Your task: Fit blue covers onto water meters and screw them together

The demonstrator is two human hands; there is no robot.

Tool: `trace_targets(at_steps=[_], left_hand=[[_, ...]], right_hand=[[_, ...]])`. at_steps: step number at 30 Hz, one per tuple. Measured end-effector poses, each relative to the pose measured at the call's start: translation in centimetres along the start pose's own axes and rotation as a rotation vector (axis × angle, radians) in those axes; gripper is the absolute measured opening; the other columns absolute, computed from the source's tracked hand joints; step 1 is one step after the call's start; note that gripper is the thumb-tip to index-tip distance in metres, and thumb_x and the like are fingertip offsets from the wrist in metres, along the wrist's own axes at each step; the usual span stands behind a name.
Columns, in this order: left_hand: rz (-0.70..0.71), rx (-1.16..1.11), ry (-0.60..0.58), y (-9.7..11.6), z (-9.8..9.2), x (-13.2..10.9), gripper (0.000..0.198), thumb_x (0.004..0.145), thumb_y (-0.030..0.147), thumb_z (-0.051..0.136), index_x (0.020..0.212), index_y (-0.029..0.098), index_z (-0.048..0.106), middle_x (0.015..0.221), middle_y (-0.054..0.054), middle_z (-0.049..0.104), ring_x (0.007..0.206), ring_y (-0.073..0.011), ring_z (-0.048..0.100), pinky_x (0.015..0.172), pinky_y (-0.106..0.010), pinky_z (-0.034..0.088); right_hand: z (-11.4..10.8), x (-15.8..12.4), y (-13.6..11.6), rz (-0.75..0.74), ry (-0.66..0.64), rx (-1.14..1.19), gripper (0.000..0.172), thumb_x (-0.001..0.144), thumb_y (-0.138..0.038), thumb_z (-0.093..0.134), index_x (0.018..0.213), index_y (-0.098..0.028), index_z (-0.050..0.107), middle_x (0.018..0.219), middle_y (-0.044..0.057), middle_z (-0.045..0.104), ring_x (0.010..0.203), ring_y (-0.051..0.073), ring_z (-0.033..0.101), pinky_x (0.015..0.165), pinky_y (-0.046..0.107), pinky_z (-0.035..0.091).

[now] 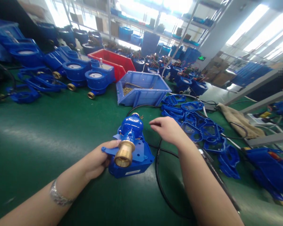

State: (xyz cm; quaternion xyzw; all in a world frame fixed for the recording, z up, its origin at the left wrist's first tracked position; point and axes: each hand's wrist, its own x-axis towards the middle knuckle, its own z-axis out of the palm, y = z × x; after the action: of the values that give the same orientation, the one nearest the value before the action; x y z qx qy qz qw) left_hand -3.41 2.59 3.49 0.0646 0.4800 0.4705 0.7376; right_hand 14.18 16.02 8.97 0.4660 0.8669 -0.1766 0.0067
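My left hand grips a blue water meter by its side, fingers partly hidden beneath it. The meter is turned over, its brass threaded end pointing toward me and a flat blue housing below with a white label. Just right of the meter, my right hand hovers with thumb and fingers brought together in a pinch; whatever lies between the tips is too small to make out. A few small brass-coloured screws lie on the green table between that hand and the meter's far end.
Behind stand a blue bin with small screws and a red bin. More water meters line the left. Blue plastic frames are heaped at right. A black cable and a dark rod-like tool lie near my right forearm.
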Motion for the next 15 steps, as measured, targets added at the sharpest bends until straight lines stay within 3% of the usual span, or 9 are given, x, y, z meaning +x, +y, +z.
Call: trace_targets(at_steps=[3, 6, 11, 15], left_hand=[[0.004, 0.004, 0.013, 0.1, 0.1, -0.1, 0.010, 0.074, 0.020, 0.064, 0.072, 0.013, 0.071, 0.068, -0.006, 0.074, 0.061, -0.0171, 0.067, 0.061, -0.025, 0.052], [0.015, -0.007, 0.009, 0.1, 0.3, -0.1, 0.006, 0.070, 0.017, 0.066, 0.069, 0.014, 0.071, 0.065, -0.004, 0.073, 0.061, -0.0162, 0.067, 0.060, -0.023, 0.051], [0.010, -0.001, -0.041, 0.0, 0.1, 0.0, 0.010, 0.068, 0.021, 0.068, 0.074, 0.014, 0.072, 0.069, -0.005, 0.074, 0.065, -0.0183, 0.068, 0.065, -0.026, 0.051], [0.020, 0.031, -0.042, -0.1, -0.1, 0.1, 0.016, 0.069, 0.027, 0.068, 0.077, 0.013, 0.071, 0.072, -0.006, 0.074, 0.067, -0.0193, 0.067, 0.068, -0.027, 0.050]], right_hand=[[2.4, 5.6, 1.1, 0.121, 0.015, -0.026, 0.018, 0.088, -0.023, 0.055, 0.098, -0.013, 0.065, 0.104, 0.009, 0.066, 0.098, 0.020, 0.062, 0.089, 0.037, 0.047], [4.6, 8.8, 1.7, 0.197, -0.008, -0.026, 0.025, 0.089, -0.033, 0.055, 0.104, -0.013, 0.060, 0.106, 0.007, 0.062, 0.096, 0.019, 0.061, 0.084, 0.040, 0.050], [6.1, 9.9, 1.7, 0.238, 0.000, 0.022, 0.026, 0.089, -0.032, 0.056, 0.107, -0.014, 0.058, 0.108, 0.007, 0.060, 0.096, 0.019, 0.060, 0.083, 0.040, 0.051], [5.5, 9.3, 1.4, 0.254, 0.061, 0.118, 0.021, 0.089, -0.031, 0.056, 0.099, -0.013, 0.061, 0.099, 0.006, 0.063, 0.087, 0.016, 0.061, 0.078, 0.036, 0.052]])
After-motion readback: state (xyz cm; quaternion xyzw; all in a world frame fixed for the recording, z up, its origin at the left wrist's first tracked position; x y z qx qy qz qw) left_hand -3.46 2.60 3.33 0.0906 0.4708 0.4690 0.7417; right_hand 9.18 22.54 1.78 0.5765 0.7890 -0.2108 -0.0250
